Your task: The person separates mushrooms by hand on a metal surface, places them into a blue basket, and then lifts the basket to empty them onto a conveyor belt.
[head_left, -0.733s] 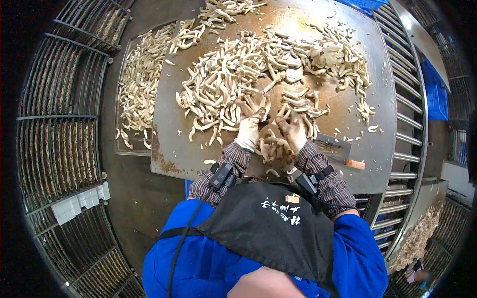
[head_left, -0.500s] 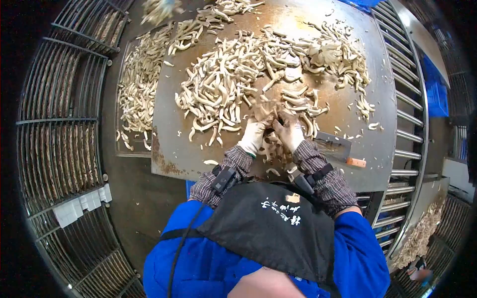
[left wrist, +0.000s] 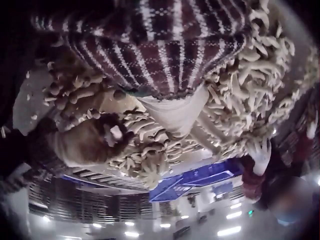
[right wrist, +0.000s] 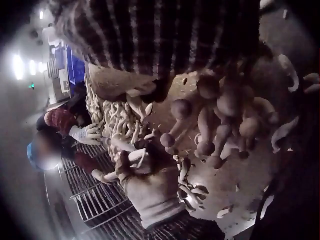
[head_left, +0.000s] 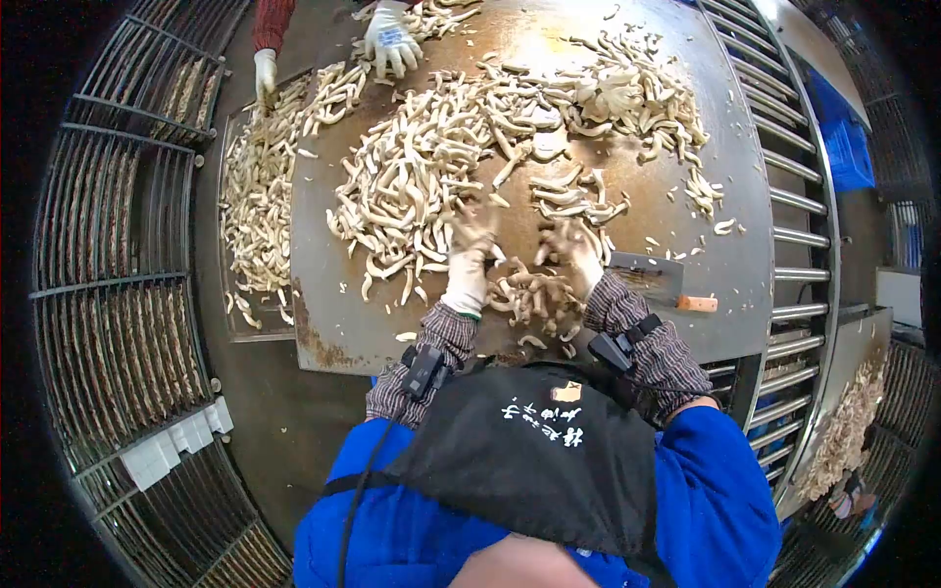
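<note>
Blurred by motion, my left hand (head_left: 469,257) in a soiled white glove is left of a small heap of brown-capped mushrooms (head_left: 534,296). In the right wrist view its fingers hold a pale mushroom (right wrist: 137,157). My right hand (head_left: 576,257), gloved too, is at the heap's right side with curled fingers, and a mushroom (right wrist: 142,91) shows at its fingertips in the right wrist view. Ahead of my left hand lies a large pile of pale mushrooms (head_left: 412,176). A smaller group of mushrooms (head_left: 573,196) is ahead of my right hand.
A cleaver (head_left: 647,277) with an orange handle lies right of my right hand. Roller rails (head_left: 799,235) run along the table's right edge. A mushroom-filled tray (head_left: 257,211) is on the left. Another person's gloved hand (head_left: 392,41) reaches over the far left corner.
My hands were close together over the small heap and are now farther apart. Another person's two gloved hands have come in at the far left. The head view has shifted slightly.
</note>
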A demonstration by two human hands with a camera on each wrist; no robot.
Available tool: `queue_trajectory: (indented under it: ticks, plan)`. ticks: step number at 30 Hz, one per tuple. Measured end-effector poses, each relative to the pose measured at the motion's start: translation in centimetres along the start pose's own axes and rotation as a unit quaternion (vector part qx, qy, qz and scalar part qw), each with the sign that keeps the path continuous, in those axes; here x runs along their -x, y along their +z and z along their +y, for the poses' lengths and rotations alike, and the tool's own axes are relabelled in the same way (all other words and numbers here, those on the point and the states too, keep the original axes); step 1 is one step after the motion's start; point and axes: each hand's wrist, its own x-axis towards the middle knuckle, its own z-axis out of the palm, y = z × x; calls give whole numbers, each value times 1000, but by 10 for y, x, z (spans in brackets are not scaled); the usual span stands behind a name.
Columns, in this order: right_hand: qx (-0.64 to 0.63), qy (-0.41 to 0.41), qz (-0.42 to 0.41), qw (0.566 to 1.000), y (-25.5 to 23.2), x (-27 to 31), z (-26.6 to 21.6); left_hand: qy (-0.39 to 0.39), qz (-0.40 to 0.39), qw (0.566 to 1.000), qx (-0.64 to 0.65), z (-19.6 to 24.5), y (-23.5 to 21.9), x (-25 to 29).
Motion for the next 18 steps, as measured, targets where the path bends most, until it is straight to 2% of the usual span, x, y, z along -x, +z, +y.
queue_trajectory:
  ticks: [1,2,3,4,6,7,9,11,12,13,15,16,17,18]
  plan:
    - [-124,23,-28,992,2,-6,13,-52,-38,988,139,-7,4,-3]
    - [-88,22,-61,994,18,2,-11,-23,-26,994,103,-19,5,-5]
    - [-125,40,43,990,25,5,0,6,-11,998,66,-32,5,-7]
    - [-128,38,45,990,19,-2,7,34,6,999,28,-44,6,-9]
    - [-140,101,13,985,-5,-18,10,7,80,981,178,-2,11,-8]
    - [-153,148,-10,977,-18,-18,10,-60,88,970,219,2,7,-9]
    - [23,14,-21,999,-8,-13,-10,-83,-16,967,241,-4,3,-14]
    - [-135,89,-65,985,10,-14,-11,-63,-86,982,155,-6,6,-6]
    - [-150,99,-30,983,16,-10,-30,-74,-47,986,141,-7,6,-6]
    - [-152,97,-29,983,10,-13,-28,-83,-9,988,127,-8,6,-8]
    - [-120,128,-13,984,-6,-20,-28,-147,79,946,277,-4,1,-15]
    - [10,79,-40,996,-10,-23,-26,-153,61,943,289,-11,-9,-19]
    - [10,78,-43,996,-4,-26,-21,-151,63,943,288,-24,-16,-25]
    - [-106,95,-21,990,9,-30,-8,92,-32,995,-11,-36,-23,-28]
